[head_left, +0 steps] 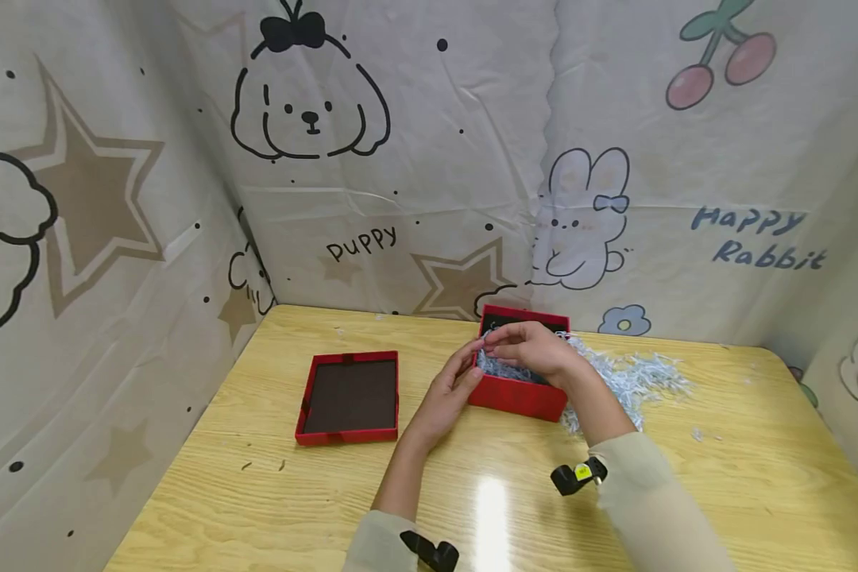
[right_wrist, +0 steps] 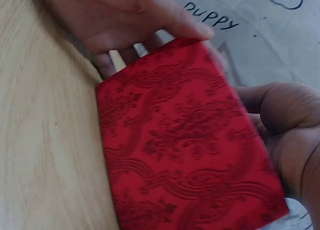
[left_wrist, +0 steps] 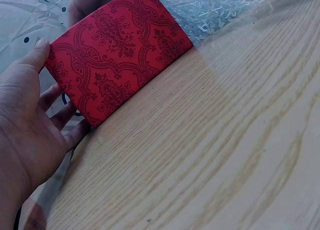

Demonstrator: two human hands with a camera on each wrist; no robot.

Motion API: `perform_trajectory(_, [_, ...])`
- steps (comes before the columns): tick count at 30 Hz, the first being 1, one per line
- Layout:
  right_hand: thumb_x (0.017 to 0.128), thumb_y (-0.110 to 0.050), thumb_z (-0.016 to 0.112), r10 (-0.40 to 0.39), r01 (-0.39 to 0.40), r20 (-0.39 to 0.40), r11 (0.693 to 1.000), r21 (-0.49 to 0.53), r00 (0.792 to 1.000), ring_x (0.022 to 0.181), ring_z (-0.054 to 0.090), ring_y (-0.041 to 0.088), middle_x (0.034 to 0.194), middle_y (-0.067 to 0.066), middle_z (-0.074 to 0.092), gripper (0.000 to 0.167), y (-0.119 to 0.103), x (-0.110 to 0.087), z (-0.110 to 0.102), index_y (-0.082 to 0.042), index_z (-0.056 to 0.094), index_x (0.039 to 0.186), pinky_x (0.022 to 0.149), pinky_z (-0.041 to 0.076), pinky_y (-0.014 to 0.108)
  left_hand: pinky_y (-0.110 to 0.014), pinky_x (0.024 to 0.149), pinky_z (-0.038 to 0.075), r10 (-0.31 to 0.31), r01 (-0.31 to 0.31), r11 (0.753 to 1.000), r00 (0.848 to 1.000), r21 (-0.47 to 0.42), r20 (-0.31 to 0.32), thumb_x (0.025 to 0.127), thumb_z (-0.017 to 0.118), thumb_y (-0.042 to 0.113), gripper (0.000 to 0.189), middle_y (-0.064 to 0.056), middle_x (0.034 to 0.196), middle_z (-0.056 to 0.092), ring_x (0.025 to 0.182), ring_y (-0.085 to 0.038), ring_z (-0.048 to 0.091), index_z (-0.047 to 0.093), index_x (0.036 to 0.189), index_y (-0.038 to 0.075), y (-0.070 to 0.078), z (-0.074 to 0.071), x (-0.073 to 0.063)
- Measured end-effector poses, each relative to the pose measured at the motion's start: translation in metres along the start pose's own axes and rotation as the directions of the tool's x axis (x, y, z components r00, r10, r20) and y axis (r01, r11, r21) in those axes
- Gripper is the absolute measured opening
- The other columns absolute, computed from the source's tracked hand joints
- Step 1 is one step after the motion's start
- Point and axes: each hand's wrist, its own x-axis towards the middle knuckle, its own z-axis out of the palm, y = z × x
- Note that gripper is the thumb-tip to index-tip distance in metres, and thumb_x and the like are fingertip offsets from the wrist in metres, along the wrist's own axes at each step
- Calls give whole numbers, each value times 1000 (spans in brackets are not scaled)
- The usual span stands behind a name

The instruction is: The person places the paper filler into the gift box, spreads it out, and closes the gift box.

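Note:
A red box [head_left: 518,396] with a dark patterned surface stands without its lid at the back of the table. Pale blue shredded paper [head_left: 504,370] fills part of it. My left hand [head_left: 439,401] touches the box's left side, thumb by the near corner and fingers spread along the wall. In the left wrist view its fingertips [left_wrist: 75,132] lie against that side. Over the box opening is my right hand [head_left: 532,347], fingers slightly bent and pointing left, right at the shredded paper. The box wall hides much of this hand in the right wrist view.
The red lid [head_left: 300,429] lies to the left, its dark inside facing up. More shredded paper [head_left: 636,381] is heaped right of the box, with small scraps [head_left: 697,434] farther right. A printed cloth [head_left: 429,159] hangs behind the wooden table [head_left: 257,508].

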Motion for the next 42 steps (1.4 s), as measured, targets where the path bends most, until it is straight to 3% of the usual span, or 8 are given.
perform_trajectory(7, [102, 0, 62, 47, -53, -81, 996, -73, 996, 102, 62, 19, 125, 21, 72, 30, 8, 11, 0, 9, 67, 130, 80, 50, 29, -44, 126, 32, -12, 12, 1000, 1000, 6, 4, 113, 52, 29, 50, 3, 168, 37, 155, -21, 34, 42, 162, 31, 2, 1, 1])
perform_trajectory(13, [102, -3, 64, 57, -63, -84, 996, -62, 995, 105, 61, 20, 129, 23, 70, 32, 8, 7, -1, 9, 66, 132, 85, 52, 30, -45, 126, 31, -19, 19, 1000, 1000, 9, 0, 113, 52, 29, 50, 2, 168, 38, 155, -23, 34, 42, 162, 31, 1, 2, 0])
perform_trajectory(21, [105, -5, 63, -101, 102, -31, 993, 52, 994, 134, 58, 42, 143, 31, 59, 39, -10, -27, -24, 10, 57, 141, 110, 51, 44, -48, 127, 29, 3, -3, 1000, 1000, 11, 0, 113, 52, 25, 52, -3, 169, 35, 156, -28, 33, 40, 164, 24, -2, 3, 0])
perform_trajectory(26, [107, -20, 66, -145, 148, -108, 989, 24, 984, 133, 63, 31, 144, 24, 60, 44, -18, -60, -53, 6, 58, 142, 110, 50, 41, -46, 127, 29, 8, -8, 1000, 1000, 7, -10, 113, 53, 23, 52, -1, 169, 36, 156, -26, 33, 41, 163, 23, 0, 3, 0])
perform_trajectory(31, [107, -26, 66, -163, 156, -226, 987, -49, 960, 121, 69, 12, 135, 7, 67, 50, -7, -94, -90, 7, 55, 144, 103, 55, 27, -45, 127, 29, 20, -20, 1000, 1000, 11, -17, 113, 53, 22, 52, -1, 168, 38, 156, -25, 34, 41, 163, 20, -2, 2, 1])
perform_trajectory(36, [107, -21, 66, -166, 157, -367, 986, -53, 915, 108, 68, -2, 123, -13, 68, 48, 28, -119, -131, 4, 52, 145, 91, 55, 15, -44, 127, 29, 17, -16, 1000, 1000, 15, -13, 113, 53, 23, 52, 0, 168, 38, 156, -25, 33, 41, 163, 21, -2, 3, 1])
perform_trajectory(39, [106, -29, 66, -122, 84, -467, 991, -100, 876, 110, 63, -1, 128, -9, 64, 50, 54, -128, -149, -3, 53, 146, 90, 52, 13, -45, 127, 29, 19, -19, 1000, 1000, 10, -16, 112, 54, 22, 52, -2, 168, 39, 156, -26, 34, 41, 163, 21, -2, 3, 1])
perform_trajectory(42, [106, -43, 64, -48, -47, -530, 985, -164, 847, 131, 56, 21, 150, 12, 52, 64, 76, -134, -157, -4, 48, 154, 108, 50, 33, -46, 127, 29, 21, -20, 1000, 1000, 7, -17, 112, 54, 21, 52, -3, 167, 39, 156, -27, 34, 41, 163, 20, -2, 4, 1])
